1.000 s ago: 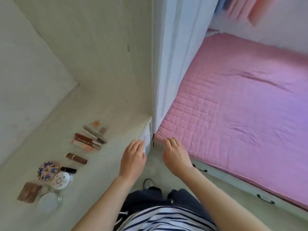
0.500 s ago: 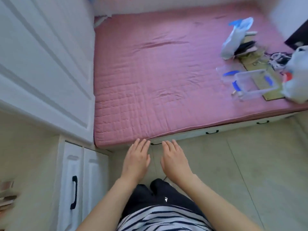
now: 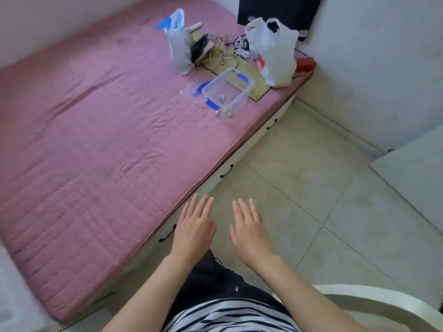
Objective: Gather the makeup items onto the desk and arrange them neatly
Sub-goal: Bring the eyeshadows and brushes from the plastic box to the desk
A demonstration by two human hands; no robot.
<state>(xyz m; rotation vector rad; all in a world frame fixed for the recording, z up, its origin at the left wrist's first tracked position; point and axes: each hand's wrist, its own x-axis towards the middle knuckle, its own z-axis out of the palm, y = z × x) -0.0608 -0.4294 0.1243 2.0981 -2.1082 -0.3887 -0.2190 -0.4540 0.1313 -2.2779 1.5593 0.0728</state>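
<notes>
Makeup items are not clearly in sight at this moment, and the desk is out of view. A second ago the view showed a pale desk with a neat row of compacts, tubes and lipsticks; half a second ago it had swung across white cupboards to the bed, and now it looks fully over the pink quilted mattress (image 3: 100, 149) towards the far corner at about one o'clock. That shift suggests the person has turned away from the arranged row to fetch more.

At one o'clock on the mattress sits a clear plastic storage box with blue clip handles (image 3: 226, 93); a few small pale objects lie in and just beside it, too blurred to identify, though they may be the remaining makeup. Beyond it stand a white plastic carrier bag (image 3: 275, 51) and a grey and blue pouch (image 3: 178, 41), with tangled cords between them.

Both hands hover over the beige tiled floor (image 3: 323, 212) at six o'clock, well apart from the box. The left hand (image 3: 195, 230) and the right hand (image 3: 250, 232) are flat, fingers straight and slightly spread, holding nothing, as they were in both earlier views. A white curved chair arm (image 3: 374, 299) shows at five o'clock.
</notes>
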